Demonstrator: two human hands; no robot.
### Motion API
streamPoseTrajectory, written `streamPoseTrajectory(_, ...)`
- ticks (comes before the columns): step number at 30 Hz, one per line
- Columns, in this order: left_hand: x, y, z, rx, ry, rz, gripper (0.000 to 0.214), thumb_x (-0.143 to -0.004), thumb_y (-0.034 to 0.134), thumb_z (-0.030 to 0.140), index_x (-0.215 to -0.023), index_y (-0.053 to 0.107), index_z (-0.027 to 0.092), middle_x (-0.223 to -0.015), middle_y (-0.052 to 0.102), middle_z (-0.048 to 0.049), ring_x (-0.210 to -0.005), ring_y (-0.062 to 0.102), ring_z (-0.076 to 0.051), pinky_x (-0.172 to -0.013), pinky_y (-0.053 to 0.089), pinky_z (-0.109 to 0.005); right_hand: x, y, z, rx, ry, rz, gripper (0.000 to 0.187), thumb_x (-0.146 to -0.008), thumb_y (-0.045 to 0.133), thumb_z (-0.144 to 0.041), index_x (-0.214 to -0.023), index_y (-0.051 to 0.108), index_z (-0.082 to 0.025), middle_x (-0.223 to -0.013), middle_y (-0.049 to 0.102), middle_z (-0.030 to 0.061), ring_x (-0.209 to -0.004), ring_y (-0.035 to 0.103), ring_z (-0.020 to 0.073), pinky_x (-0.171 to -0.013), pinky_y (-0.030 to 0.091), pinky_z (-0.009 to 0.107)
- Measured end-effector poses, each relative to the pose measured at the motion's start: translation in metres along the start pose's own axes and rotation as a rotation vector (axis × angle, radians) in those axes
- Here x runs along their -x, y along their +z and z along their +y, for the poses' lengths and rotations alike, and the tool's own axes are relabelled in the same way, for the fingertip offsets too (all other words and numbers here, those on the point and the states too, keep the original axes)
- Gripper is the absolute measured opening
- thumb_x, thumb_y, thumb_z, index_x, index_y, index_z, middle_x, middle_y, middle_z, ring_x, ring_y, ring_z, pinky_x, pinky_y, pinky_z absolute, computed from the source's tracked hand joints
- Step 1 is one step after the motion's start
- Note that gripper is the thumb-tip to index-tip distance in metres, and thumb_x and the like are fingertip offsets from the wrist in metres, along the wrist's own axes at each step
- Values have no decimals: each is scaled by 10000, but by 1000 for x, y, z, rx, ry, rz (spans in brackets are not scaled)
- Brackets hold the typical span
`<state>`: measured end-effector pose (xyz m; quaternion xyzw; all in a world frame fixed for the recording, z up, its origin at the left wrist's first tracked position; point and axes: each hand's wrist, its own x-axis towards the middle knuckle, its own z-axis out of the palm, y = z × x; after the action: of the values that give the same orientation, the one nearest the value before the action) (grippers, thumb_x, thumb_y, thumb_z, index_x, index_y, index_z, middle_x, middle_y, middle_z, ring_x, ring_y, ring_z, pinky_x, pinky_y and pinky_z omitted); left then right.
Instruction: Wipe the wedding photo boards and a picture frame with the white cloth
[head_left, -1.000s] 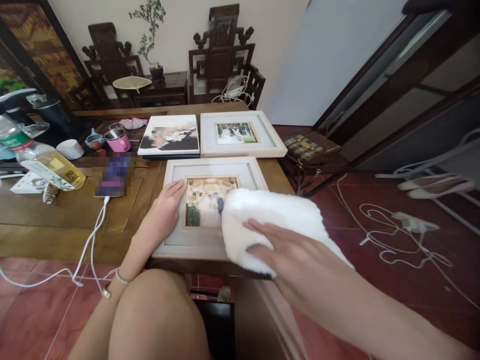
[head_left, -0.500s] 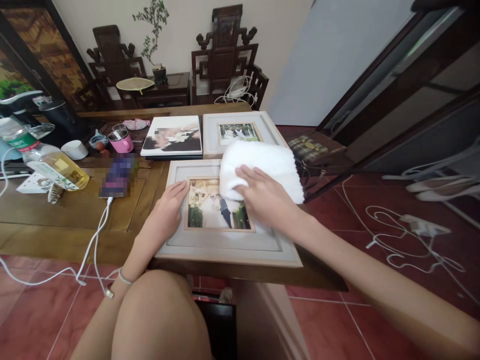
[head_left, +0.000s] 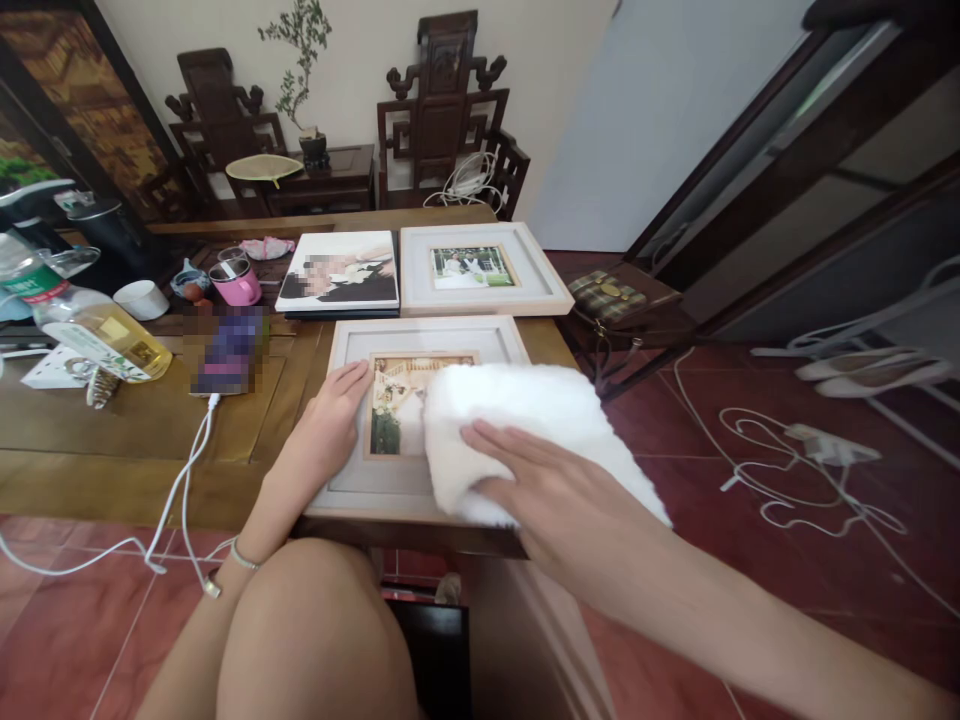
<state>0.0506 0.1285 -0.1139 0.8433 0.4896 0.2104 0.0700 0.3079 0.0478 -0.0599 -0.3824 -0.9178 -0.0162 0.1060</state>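
Observation:
A picture frame (head_left: 352,485) with a pale wooden rim lies flat on the table edge in front of me, a couple's photo in its middle. My left hand (head_left: 330,412) holds its left side, fingers together across the border and thumb hidden. Bunched in my right hand (head_left: 525,475) is a fluffy white cloth (head_left: 555,410), with fingers pressed on top and thumb tucked into a fold. This cloth covers the frame's lower right part and hangs past its right side. Behind lies a second picture frame (head_left: 544,270), beside a photo album (head_left: 337,305) with a white cover.
On the table's left stand a bottle of yellow liquid (head_left: 112,335), a white cup (head_left: 142,299), a pink mug (head_left: 237,284) and a phone (head_left: 229,350) with a charging cable (head_left: 180,470). A plaid bag (head_left: 611,295) sits right of the table. Cables (head_left: 780,480) trail over the floor.
My right hand has drawn the cloth from the upper right of the near frame towards me, down to its lower right. The far frame is now uncovered. My left hand stays on the frame.

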Motion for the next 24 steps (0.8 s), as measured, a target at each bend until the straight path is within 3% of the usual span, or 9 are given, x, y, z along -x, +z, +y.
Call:
streamPoseTrajectory(7, 1, 0, 0, -14, 3, -20, 678, -747, 328, -86, -1382, 440, 121, -1451, 447, -149, -1386, 345, -240, -1094, 372, -535, -49, 27, 55, 130, 121, -22, 463, -667, 464, 57, -1051, 684, -80, -1414, 469, 207, -1350, 376, 306, -1105, 337, 473)
streamPoseTrajectory(12, 0, 1, -1, -11, 12, 5, 700, -734, 329, -97, -1383, 444, 137, -1434, 469, -141, -1378, 358, -241, -1097, 374, -525, -71, 34, 72, 212, 148, 3, 421, -693, 495, 35, -1050, 686, -83, -1443, 442, 189, -1370, 348, 316, -1103, 322, 492)
streamPoseTrajectory(16, -1, 1, -1, -10, 12, 13, 711, -730, 330, -97, -1384, 445, 155, -1430, 478, -124, -1373, 370, -226, -1099, 382, -507, -60, 33, 57, 206, 107, -14, 422, -688, 482, 52, -1028, 692, -81, -1404, 487, 203, -1349, 379, 330, -1090, 343, 504)
streamPoseTrajectory(20, -1, 1, 0, -12, -2, 16, 717, -725, 326, -100, -1387, 442, 151, -1435, 471, -128, -1373, 371, -220, -1099, 388, -488, -27, 15, 24, 74, -7, -34, 384, -647, 510, 41, -953, 710, -79, -1348, 529, 241, -1292, 456, 349, -1072, 389, 484)
streamPoseTrajectory(24, -2, 1, 0, -23, -5, 5, 728, -703, 330, -105, -1385, 439, 124, -1439, 464, -138, -1378, 361, -226, -1102, 385, -481, 5, -11, -6, -84, -74, -20, 384, -599, 521, 8, -866, 719, -185, -1293, 608, 144, -1207, 556, 298, -1008, 479, 427)
